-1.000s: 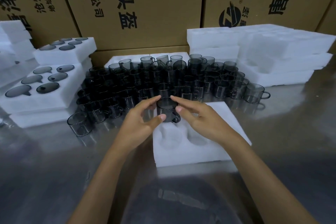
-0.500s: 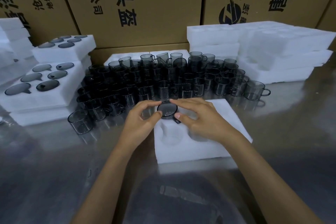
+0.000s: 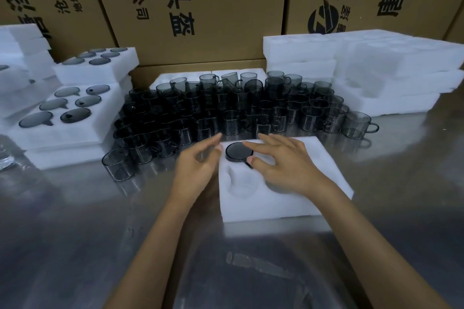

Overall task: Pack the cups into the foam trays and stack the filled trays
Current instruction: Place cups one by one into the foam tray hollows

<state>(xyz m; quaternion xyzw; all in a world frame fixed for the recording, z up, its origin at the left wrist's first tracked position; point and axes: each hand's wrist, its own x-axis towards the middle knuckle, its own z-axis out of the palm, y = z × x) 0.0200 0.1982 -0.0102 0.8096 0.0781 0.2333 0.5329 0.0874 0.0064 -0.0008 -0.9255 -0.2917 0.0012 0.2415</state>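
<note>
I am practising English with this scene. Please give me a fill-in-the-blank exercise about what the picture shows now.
1. One dark cup sits in the foam tray in front of the person, in a pocket of its ____ row.
2. The tray lies on a shiny ____ table.
3. The loose cups stand ____ that tray.
4. The filled tray with six cups lies to the person's ____.

Missing words: far; metal; behind; left

Cup [image 3: 238, 151] seated in foam tray [image 3: 276, 206], both hands [image 3: 283, 170] beside it
</note>
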